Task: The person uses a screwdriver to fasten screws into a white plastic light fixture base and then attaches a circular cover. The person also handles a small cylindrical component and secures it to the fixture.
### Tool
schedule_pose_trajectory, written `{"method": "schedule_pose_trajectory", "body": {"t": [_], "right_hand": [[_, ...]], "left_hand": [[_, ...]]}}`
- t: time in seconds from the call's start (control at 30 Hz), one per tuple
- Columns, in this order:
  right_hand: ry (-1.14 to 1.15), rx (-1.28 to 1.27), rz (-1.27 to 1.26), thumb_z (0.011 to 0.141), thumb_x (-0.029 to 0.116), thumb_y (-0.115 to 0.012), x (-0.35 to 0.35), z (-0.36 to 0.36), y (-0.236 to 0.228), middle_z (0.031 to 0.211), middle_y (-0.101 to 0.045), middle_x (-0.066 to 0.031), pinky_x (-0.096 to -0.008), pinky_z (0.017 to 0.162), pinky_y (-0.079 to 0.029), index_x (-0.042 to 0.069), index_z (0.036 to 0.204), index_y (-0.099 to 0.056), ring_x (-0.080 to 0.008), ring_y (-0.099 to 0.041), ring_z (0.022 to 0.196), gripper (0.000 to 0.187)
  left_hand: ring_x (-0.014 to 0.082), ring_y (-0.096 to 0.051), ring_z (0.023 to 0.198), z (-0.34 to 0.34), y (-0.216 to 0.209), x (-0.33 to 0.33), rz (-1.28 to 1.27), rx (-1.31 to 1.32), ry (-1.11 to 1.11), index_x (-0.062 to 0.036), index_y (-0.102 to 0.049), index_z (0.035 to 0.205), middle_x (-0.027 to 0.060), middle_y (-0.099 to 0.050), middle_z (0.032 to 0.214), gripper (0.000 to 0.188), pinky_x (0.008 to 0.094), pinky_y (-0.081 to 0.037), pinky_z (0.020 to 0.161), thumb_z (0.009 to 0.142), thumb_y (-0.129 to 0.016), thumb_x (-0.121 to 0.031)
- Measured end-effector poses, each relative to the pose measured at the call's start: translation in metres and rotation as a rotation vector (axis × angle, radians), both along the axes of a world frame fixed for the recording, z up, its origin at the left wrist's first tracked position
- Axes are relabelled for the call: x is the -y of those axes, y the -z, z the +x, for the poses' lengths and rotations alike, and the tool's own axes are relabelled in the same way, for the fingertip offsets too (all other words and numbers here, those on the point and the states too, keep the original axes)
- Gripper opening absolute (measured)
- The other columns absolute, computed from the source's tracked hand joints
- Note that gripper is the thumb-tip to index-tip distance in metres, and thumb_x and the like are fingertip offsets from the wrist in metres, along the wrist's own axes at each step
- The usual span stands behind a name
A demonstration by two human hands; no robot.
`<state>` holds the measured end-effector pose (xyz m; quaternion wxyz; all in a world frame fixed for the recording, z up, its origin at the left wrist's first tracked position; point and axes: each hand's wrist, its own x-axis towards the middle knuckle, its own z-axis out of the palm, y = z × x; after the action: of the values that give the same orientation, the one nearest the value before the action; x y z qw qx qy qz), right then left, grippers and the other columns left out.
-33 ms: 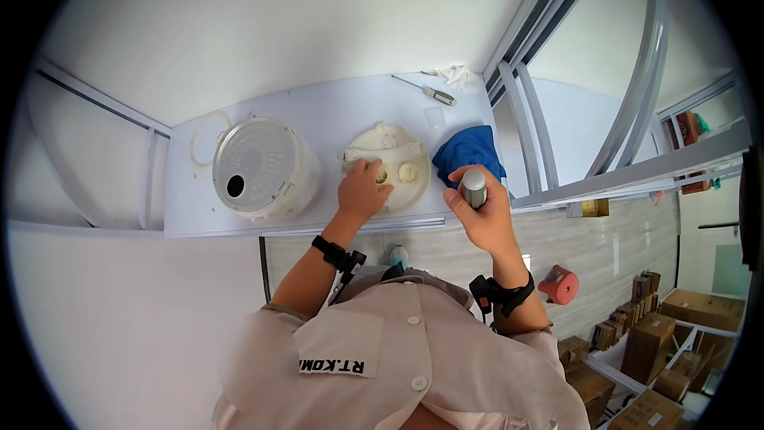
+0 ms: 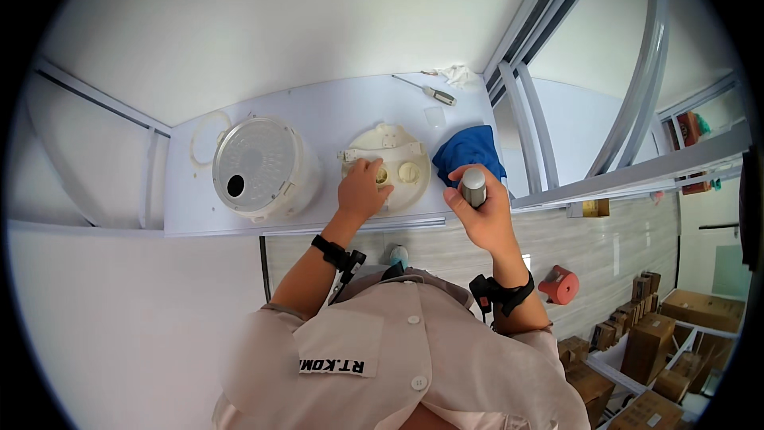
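Note:
A round cream plastic lid (image 2: 408, 191) lies on the table, its inner side up, with a crossbar and two round fittings. My left hand (image 2: 364, 191) grips it at the left, thumb and bent fingers around the left round fitting (image 2: 382, 176). The right round fitting (image 2: 408, 173) is uncovered. Just right of the lid, my right hand (image 2: 487, 213) is wrapped around a screwdriver (image 2: 473, 185) with a grey handle, held end-on to the view. Its shaft is hidden. Behind that hand lies a crumpled blue cloth (image 2: 469, 151).
A white round cooker body (image 2: 290, 183) with a perforated metal cover stands at the left, a pale ring (image 2: 196, 143) behind it. Another screwdriver (image 2: 438, 95), a small clear piece (image 2: 434, 117) and a white tissue (image 2: 458, 76) lie at the back. Metal rails (image 2: 529, 123) border the right.

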<state>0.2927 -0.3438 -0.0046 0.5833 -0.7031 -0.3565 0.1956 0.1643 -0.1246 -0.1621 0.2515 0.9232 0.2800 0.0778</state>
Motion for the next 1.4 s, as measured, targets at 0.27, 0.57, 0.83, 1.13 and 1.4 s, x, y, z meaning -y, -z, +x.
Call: {"method": "schedule_pose_trajectory", "body": {"t": [0.27,0.57,0.83,1.13,1.4], "right_hand": [[-0.029,-0.004,-0.011,0.093,0.012,-0.079,-0.013,0.007,0.004,0.082,-0.063,-0.0024,-0.0287,0.070,-0.048,0.004,0.106,-0.067,-0.0110,-0.054,0.076,0.020],[-0.042,0.008,0.009,0.093,0.013,-0.080,-0.024,0.013,0.012,0.083,-0.066,-0.0032,-0.0288,0.071,-0.049,0.003,0.106,-0.067,-0.0108,-0.056,0.077,0.021],[-0.061,0.012,-0.024,0.093,0.014,-0.081,-0.029,0.016,0.016,0.086,-0.066,-0.0027,-0.0288,0.072,-0.049,0.004,0.106,-0.068,-0.0110,-0.057,0.078,0.021],[-0.075,0.022,-0.050,0.093,0.014,-0.081,-0.030,0.019,0.015,0.085,-0.064,-0.0014,-0.0284,0.071,-0.048,0.004,0.105,-0.067,-0.0106,-0.056,0.077,0.020],[-0.090,-0.019,-0.057,0.093,0.014,-0.081,-0.032,0.018,0.016,0.088,-0.064,-0.0005,-0.0280,0.073,-0.049,0.005,0.105,-0.067,-0.0100,-0.055,0.079,0.020]], "left_hand": [[0.0347,-0.064,0.113,0.000,0.002,-0.007,-0.074,0.131,0.024,-0.0054,-0.065,0.129,0.0132,-0.061,0.122,0.048,0.0464,-0.057,0.091,0.088,-0.076,-0.028],[0.0239,-0.070,0.093,0.005,0.003,-0.011,-0.654,0.217,-0.182,-0.0043,-0.064,0.132,0.0128,-0.070,0.117,0.051,0.0359,-0.056,0.085,0.089,-0.079,-0.027],[0.0337,-0.065,0.119,-0.002,0.011,-0.011,-0.246,0.104,-0.072,-0.0073,-0.067,0.132,0.0149,-0.065,0.129,0.053,0.0427,-0.056,0.098,0.084,-0.077,-0.027],[0.0306,-0.067,0.114,-0.004,-0.003,-0.007,-0.047,-0.011,-0.025,-0.0120,-0.067,0.132,0.0070,-0.064,0.125,0.053,0.0444,-0.058,0.093,0.085,-0.079,-0.032],[0.0280,-0.072,0.108,-0.002,-0.012,-0.008,0.007,-0.140,-0.034,-0.0127,-0.067,0.134,0.0047,-0.065,0.133,0.058,0.0443,-0.060,0.087,0.088,-0.076,-0.046]]}}
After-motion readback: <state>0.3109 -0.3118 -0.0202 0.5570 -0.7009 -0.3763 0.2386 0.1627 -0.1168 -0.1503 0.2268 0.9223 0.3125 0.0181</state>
